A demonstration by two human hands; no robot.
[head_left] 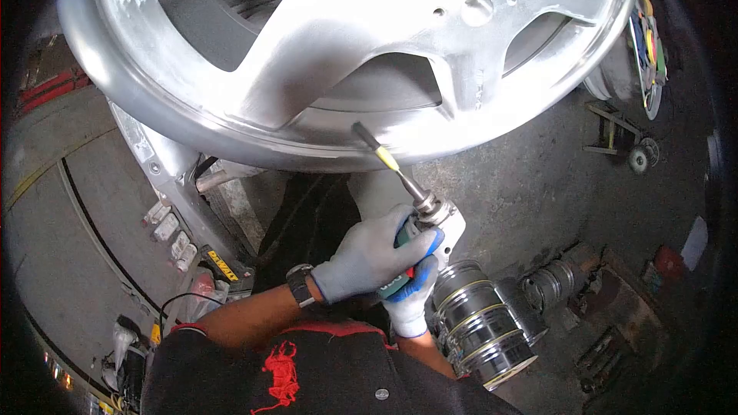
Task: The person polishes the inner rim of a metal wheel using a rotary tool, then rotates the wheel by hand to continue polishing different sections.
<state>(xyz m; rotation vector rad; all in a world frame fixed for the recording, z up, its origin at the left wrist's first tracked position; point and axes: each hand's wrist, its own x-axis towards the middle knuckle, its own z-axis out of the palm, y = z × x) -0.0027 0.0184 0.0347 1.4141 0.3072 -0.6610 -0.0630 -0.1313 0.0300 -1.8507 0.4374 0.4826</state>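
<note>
A large silver alloy wheel fills the top of the head view. A power tool with a metal head and a green body is held below the rim. Its long shaft carries a yellow band and a dark tip at the wheel's lower edge. Gloved in grey, my left hand wraps round the tool's body near its head. Under it, my right hand, in a white and blue glove, grips the tool's rear part; the palms hide much of the body.
A metal stand is at the left, with small bottles and a yellow DEWALT-labelled item beside it. Shiny stacked rims lie lower right. A small wheeled frame stands on the floor at the right.
</note>
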